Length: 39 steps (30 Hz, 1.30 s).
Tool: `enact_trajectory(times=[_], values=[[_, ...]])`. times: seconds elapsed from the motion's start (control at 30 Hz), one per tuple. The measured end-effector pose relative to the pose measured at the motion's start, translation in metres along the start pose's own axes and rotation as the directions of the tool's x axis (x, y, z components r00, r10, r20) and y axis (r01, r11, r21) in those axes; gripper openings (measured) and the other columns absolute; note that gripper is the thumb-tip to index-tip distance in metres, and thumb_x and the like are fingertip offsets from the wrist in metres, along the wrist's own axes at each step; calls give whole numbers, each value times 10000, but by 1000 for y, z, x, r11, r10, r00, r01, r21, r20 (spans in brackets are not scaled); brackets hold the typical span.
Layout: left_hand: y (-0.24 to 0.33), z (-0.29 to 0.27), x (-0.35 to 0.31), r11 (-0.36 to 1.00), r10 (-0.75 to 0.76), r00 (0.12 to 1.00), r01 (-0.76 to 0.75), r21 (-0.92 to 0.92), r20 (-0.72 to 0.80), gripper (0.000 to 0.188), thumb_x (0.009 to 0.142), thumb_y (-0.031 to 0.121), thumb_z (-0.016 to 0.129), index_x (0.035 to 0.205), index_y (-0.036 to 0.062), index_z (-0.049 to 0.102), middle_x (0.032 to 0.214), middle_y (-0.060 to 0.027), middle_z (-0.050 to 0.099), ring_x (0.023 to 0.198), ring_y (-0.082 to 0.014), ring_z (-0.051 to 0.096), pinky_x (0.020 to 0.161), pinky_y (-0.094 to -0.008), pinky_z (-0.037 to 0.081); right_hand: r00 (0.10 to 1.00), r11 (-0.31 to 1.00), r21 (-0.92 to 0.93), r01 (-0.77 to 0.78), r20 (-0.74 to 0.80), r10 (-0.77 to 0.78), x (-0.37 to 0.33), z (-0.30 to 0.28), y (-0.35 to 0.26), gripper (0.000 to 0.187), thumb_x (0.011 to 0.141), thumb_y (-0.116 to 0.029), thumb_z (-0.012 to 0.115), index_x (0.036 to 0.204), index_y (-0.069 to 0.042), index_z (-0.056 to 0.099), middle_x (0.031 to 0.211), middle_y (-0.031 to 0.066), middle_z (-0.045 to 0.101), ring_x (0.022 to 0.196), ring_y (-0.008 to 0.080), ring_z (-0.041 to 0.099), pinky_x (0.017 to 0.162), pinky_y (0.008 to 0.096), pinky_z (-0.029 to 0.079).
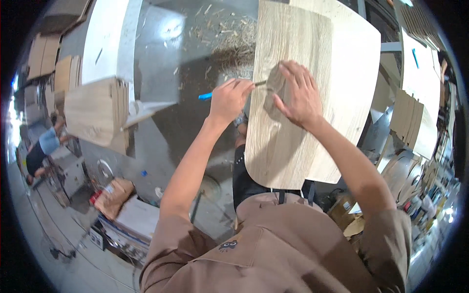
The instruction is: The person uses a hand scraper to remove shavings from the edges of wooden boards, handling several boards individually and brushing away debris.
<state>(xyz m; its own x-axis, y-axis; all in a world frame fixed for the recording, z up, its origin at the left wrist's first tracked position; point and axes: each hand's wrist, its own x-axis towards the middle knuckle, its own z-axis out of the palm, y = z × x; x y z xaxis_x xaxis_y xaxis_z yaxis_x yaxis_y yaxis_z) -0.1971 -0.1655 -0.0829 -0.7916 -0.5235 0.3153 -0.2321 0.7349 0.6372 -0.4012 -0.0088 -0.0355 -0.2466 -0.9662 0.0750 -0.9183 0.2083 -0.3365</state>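
My left hand (230, 100) is closed around a slim tool with a blue handle (205, 96). The tool's thin dark end points right, reaching the left edge of a wood-grain panel (278, 151). What kind of tool it is cannot be made out. Over the middle of that panel is my right hand (302, 97), fingers stretched out and thumb apart, holding nothing. A shadow falls on the wood beside it; I cannot tell whether the palm touches. The panel has a rounded near left corner and lies on a larger pale board (351, 88).
Wood shavings (239, 44) litter the grey floor beyond my left hand. To the left stands a stack of panels (95, 112) near a long white board (110, 44). More stacked panels (406, 117) are at the right. Another person (44, 149) is at the far left.
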Motion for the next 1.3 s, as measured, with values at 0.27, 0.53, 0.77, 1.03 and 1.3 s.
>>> enact_trajectory(times=[0.27, 0.53, 0.77, 1.03, 1.3], values=[[-109, 30, 243, 988, 49, 997, -39, 148, -64, 120, 1082, 252, 675, 1092, 153, 741, 942, -155, 787, 886, -429, 743, 723, -488, 579, 999, 999, 32, -14, 30, 13, 2, -5, -2, 707, 951, -496, 689, 1537, -116, 583, 1616, 117, 543, 1565, 304, 451, 1356, 496, 302], [-88, 57, 259, 805, -352, 901, 153, -573, -253, 403, 991, 379, 830, 1111, 6, 735, 962, -120, 762, 899, -189, 692, 794, -390, 546, 999, 988, 143, -51, -2, 52, -8, -1, 15, 694, 932, -479, 738, 1517, -127, 612, 1613, 129, 550, 1554, 357, 455, 1328, 503, 332], [-38, 7, -66, 598, -709, 705, 613, -516, 15, 369, 1106, 144, 691, 1403, -59, 608, 1279, -136, 746, 1115, -226, 709, 1006, -393, 572, 998, 950, 307, 58, -28, -52, -10, -4, -4, 788, 880, -475, 752, 1529, -56, 598, 1631, 192, 527, 1573, 401, 405, 1334, 560, 273], [112, -3, -227, 187, -807, 446, 814, -550, 386, 182, 1130, 260, 640, 1148, 89, 580, 811, -23, 620, 447, -136, 503, 401, -292, 398, 978, 919, 337, 206, -96, -184, -192, 22, -89, 882, 926, -432, 711, 1645, -10, 422, 1730, 242, 385, 1656, 386, 292, 1368, 564, 210], [124, 1, -223, 385, -800, 559, 756, -529, 216, 86, 1094, 92, 619, 1164, 77, 571, 815, -39, 607, 441, -122, 493, 374, -291, 380, 965, 966, -20, 259, -49, -259, -293, -14, -88, 852, 864, -220, 747, 1656, -149, 440, 1715, 157, 414, 1581, 367, 411, 1303, 533, 342]])
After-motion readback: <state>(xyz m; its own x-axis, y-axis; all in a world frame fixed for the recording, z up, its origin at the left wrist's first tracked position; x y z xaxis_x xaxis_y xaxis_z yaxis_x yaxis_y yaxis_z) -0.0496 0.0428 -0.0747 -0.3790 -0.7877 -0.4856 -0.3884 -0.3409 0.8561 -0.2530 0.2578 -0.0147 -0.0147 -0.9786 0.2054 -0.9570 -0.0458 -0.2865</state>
